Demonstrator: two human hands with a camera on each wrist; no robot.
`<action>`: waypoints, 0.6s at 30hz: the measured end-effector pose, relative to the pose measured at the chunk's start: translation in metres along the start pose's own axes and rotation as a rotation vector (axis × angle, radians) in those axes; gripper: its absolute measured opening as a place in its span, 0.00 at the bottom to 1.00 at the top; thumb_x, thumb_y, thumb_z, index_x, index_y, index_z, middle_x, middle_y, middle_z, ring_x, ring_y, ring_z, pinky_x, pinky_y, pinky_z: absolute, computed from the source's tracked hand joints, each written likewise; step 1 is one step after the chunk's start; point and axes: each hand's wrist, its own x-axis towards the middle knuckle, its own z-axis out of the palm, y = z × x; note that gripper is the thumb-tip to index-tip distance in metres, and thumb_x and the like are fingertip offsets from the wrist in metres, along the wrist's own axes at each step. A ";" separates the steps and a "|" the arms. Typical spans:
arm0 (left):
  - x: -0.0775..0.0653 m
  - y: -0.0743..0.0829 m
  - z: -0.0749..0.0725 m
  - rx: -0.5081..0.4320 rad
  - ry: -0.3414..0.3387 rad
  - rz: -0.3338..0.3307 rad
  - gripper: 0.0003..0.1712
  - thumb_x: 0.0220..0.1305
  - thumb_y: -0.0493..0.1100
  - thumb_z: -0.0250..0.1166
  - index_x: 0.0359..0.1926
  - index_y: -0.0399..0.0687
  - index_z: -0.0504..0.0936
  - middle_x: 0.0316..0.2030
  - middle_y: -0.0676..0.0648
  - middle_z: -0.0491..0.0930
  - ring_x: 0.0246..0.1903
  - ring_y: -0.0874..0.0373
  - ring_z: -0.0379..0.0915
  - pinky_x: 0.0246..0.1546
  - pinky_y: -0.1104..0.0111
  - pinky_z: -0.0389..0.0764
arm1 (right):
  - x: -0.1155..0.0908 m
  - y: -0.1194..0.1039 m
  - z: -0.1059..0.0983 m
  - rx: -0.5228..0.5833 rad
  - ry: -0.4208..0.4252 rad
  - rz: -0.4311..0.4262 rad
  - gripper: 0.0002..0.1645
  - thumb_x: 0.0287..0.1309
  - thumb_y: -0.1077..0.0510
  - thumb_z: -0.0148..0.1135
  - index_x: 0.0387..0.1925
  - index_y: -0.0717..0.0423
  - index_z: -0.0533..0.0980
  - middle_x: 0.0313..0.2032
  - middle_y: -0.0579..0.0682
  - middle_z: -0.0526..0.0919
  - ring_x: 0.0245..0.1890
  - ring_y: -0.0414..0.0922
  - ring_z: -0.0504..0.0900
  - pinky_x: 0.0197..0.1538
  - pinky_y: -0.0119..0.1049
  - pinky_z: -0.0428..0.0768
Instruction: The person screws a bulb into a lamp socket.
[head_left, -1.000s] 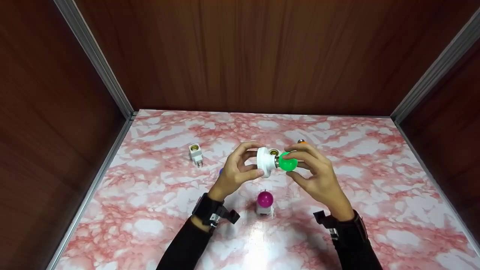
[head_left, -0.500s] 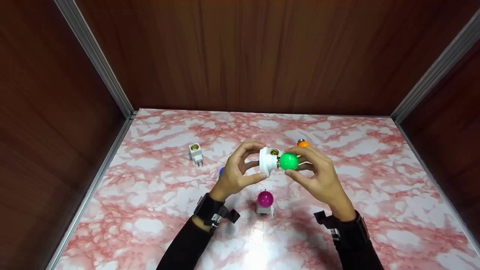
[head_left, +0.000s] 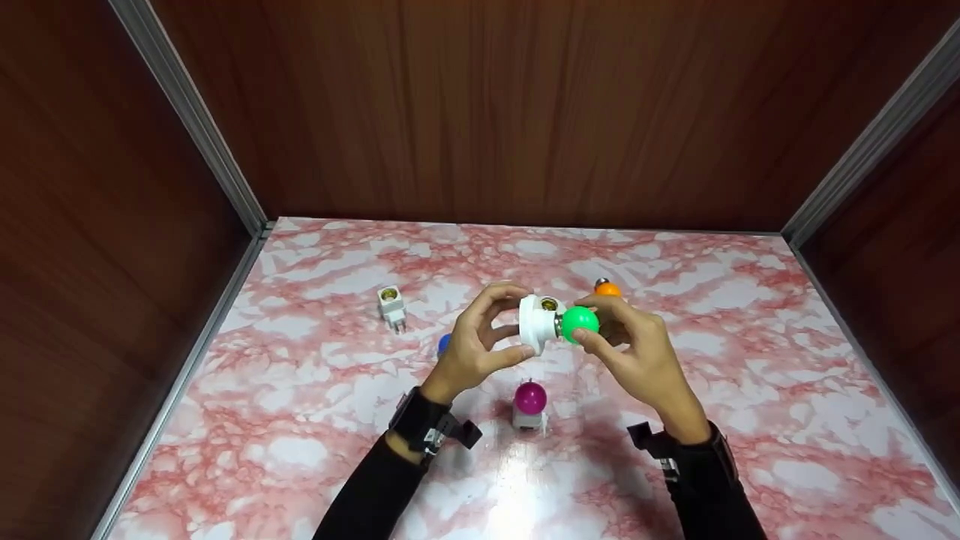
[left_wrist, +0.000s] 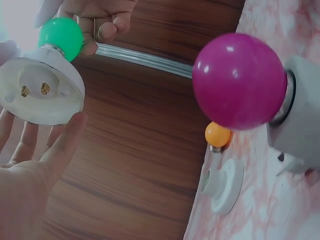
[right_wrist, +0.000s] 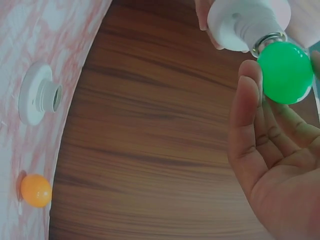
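Note:
My left hand (head_left: pixel 474 341) grips a white round lamp holder (head_left: pixel 534 325) by its wide base, thumb below and fingers above. In the left wrist view, brass terminals show inside the hollow back of this holder. A green light bulb (head_left: pixel 580 323) sits with its metal screw base at the holder's mouth, part of the metal still showing. My right hand (head_left: pixel 643 352) pinches the bulb's round glass between thumb and fingers. From the right wrist, the bulb (right_wrist: pixel 286 72) appears in line with the holder. Both are held up above the table.
A magenta bulb (head_left: pixel 530 398) stands in a pale plug-in socket (head_left: pixel 528 420) nearest me. A two-pin plug-in socket (head_left: pixel 391 301) lies left, a blue bulb (head_left: pixel 443 344) half behind my left hand. Farther back are an orange bulb (head_left: pixel 608 289) and a second white lamp holder (right_wrist: pixel 37 95).
My right fingers have slid around the green bulb, and the thumb has moved up onto its near side. Bulb and lamp holder have shifted slightly right.

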 end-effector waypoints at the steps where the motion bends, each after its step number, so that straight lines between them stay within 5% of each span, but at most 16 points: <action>1: 0.000 0.000 0.000 -0.021 0.002 -0.011 0.40 0.62 0.35 0.76 0.70 0.32 0.68 0.69 0.29 0.68 0.67 0.55 0.74 0.64 0.57 0.88 | 0.000 0.000 0.000 0.000 -0.001 -0.001 0.21 0.61 0.67 0.74 0.56 0.59 0.83 0.33 0.51 0.89 0.25 0.33 0.85 0.32 0.24 0.86; 6: 0.000 -0.001 0.000 -0.099 0.012 -0.048 0.42 0.63 0.42 0.77 0.71 0.31 0.66 0.67 0.41 0.73 0.65 0.56 0.75 0.60 0.62 0.89 | 0.000 0.000 -0.002 0.007 -0.002 -0.019 0.31 0.57 0.69 0.75 0.63 0.60 0.79 0.39 0.56 0.90 0.33 0.31 0.86 0.36 0.24 0.87; 10: 0.000 -0.001 0.000 -0.127 0.013 -0.058 0.43 0.64 0.43 0.76 0.71 0.31 0.65 0.65 0.48 0.73 0.64 0.56 0.75 0.58 0.64 0.88 | 0.002 0.002 -0.006 0.006 0.009 -0.192 0.46 0.43 0.73 0.82 0.67 0.62 0.76 0.55 0.65 0.85 0.52 0.34 0.85 0.53 0.23 0.86; 14: 0.000 -0.001 0.000 -0.140 0.014 -0.076 0.43 0.63 0.41 0.75 0.72 0.30 0.65 0.65 0.49 0.74 0.62 0.55 0.75 0.57 0.63 0.88 | 0.005 0.004 -0.008 -0.038 0.002 -0.417 0.38 0.41 0.76 0.82 0.58 0.62 0.81 0.61 0.68 0.78 0.64 0.48 0.81 0.70 0.27 0.80; 18: 0.000 0.000 0.000 -0.131 0.012 -0.091 0.42 0.63 0.40 0.74 0.72 0.31 0.66 0.67 0.44 0.73 0.63 0.55 0.76 0.59 0.63 0.87 | 0.006 0.005 -0.006 -0.044 -0.015 -0.495 0.29 0.45 0.79 0.77 0.50 0.59 0.84 0.58 0.65 0.80 0.61 0.54 0.81 0.71 0.27 0.79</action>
